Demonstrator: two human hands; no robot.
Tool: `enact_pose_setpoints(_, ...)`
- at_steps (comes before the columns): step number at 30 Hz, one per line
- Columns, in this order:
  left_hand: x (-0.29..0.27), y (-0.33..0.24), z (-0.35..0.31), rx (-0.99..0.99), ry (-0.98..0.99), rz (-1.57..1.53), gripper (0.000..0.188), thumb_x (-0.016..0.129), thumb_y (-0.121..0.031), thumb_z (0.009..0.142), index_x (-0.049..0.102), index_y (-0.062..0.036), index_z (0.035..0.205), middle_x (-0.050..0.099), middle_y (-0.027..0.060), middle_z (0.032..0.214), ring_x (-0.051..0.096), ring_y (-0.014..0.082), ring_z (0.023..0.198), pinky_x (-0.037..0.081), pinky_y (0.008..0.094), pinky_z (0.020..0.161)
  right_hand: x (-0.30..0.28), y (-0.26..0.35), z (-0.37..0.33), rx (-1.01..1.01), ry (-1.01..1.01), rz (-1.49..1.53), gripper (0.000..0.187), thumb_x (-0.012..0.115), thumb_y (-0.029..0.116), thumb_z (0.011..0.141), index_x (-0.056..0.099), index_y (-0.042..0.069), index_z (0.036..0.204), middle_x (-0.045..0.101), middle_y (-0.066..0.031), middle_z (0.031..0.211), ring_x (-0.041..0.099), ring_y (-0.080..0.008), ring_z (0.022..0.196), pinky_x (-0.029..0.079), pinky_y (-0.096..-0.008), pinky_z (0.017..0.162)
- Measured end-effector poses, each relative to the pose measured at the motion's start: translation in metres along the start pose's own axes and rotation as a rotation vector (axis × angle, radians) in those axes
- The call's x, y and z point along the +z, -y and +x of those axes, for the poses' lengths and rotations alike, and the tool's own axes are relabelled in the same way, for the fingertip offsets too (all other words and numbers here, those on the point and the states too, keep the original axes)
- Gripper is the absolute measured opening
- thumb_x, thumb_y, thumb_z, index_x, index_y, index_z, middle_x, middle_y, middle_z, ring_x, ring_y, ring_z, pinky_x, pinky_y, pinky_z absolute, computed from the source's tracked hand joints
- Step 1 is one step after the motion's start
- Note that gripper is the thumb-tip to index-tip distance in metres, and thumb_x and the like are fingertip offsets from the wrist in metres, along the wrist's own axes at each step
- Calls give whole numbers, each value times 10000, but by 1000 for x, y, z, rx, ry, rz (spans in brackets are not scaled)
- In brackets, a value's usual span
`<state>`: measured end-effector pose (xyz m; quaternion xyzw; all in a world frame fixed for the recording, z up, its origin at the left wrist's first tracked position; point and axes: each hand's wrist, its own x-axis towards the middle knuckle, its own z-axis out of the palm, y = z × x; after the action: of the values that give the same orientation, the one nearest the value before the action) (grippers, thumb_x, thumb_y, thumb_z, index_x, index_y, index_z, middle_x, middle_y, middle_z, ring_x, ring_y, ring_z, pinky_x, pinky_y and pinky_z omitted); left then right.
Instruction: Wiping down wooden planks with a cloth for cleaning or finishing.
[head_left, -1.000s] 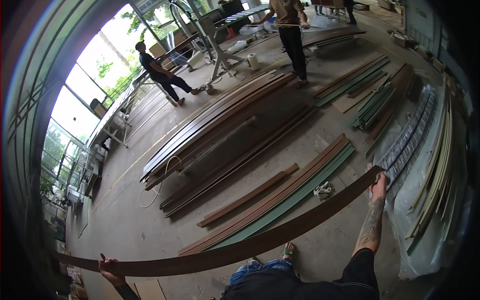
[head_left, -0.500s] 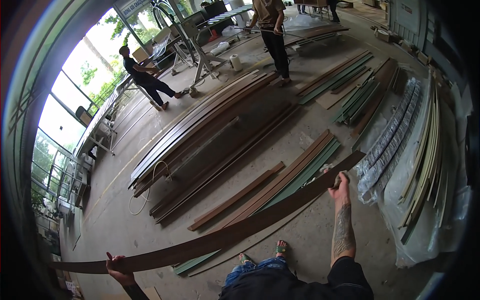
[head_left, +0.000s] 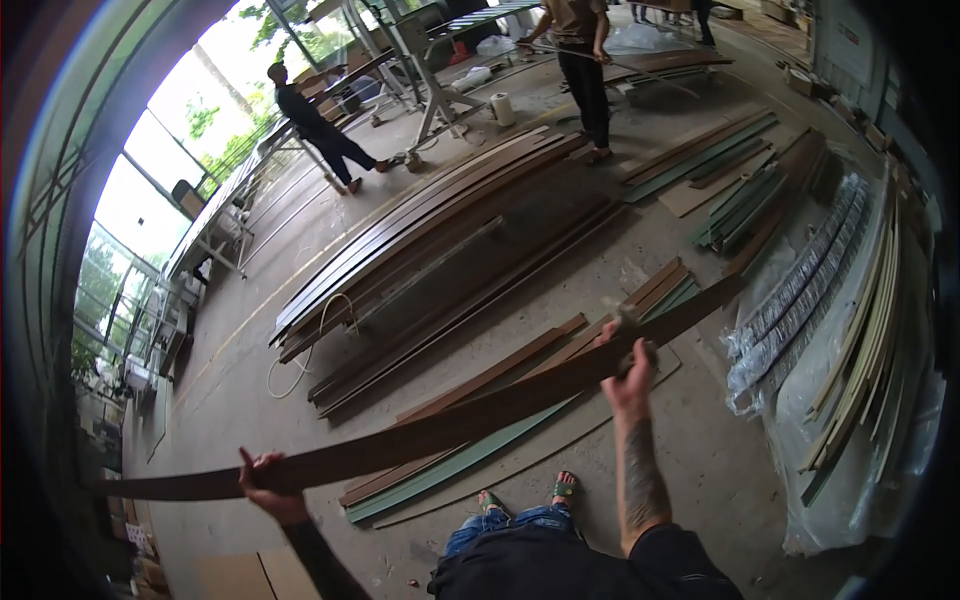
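A long dark-brown board (head_left: 450, 425) spans the view in front of me, its right end higher than its left. My left hand (head_left: 272, 487) is closed under its left part, the thumb up along the front. My right hand (head_left: 628, 385) grips the board right of the middle. At its fingers shows a small, blurred greyish thing, perhaps a rag, on both edges of the board. Beneath the board, brown planks (head_left: 520, 368) and green planks (head_left: 500, 450) lie on the floor, partly covered from sight.
A long stack of brown boards (head_left: 420, 230) lies farther off, with a cord (head_left: 325, 325) looped at its near end. Plastic-wrapped bundles (head_left: 800, 270) and pale strips (head_left: 860, 330) lie at right. One person (head_left: 580, 70) stands beyond the stack, another (head_left: 315, 125) near a bench.
My right hand has slid left along the board, away from its right end. The board's left part has risen with my left hand. The whole view has shifted slightly.
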<state>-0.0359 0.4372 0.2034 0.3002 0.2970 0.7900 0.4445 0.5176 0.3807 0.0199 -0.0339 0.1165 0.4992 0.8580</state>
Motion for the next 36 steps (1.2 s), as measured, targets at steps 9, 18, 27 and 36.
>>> enact_pose_setpoints(9, 69, 49, -83, -79, 316, -341, 550, 531, -347, 924, 486, -35, 1374, 548, 190, 1342, 464, 361, 1304, 279, 523, 1154, 32, -76, -50, 255, 35, 56, 586, 510, 319, 992, 336, -15, 1443, 524, -161, 1347, 497, -280, 1279, 412, -415, 1080)
enact_pose_setpoints(18, -94, -69, -36, 152, 243, -355, 594, 440, -478, 1000, 459, -19, 1377, 560, 118, 1045, 549, 248, 996, 467, 431, 956, 54, -10, -34, -46, 132, -105, 522, 490, 317, 1010, 410, -46, 1376, 563, -163, 1270, 559, -260, 1182, 480, -382, 1031)
enact_pose_setpoints(27, -57, 38, -78, -22, 46, -229, 412, 499, -355, 1010, 548, -31, 1259, 620, 53, 1008, 602, 205, 979, 522, 349, 887, 53, -115, -111, 408, -25, -281, 570, 457, 390, 1017, 373, 5, 1427, 530, -166, 1362, 500, -254, 1289, 378, -394, 1119)
enact_pose_setpoints(36, -141, -34, -70, -46, -124, -486, 668, 579, -279, 926, 316, 27, 1458, 415, 173, 1466, 401, 315, 1352, 315, 458, 1154, 68, -77, -114, 270, 15, -331, 601, 468, 404, 1009, 374, -28, 1415, 544, -170, 1314, 524, -279, 1243, 405, -399, 1096)
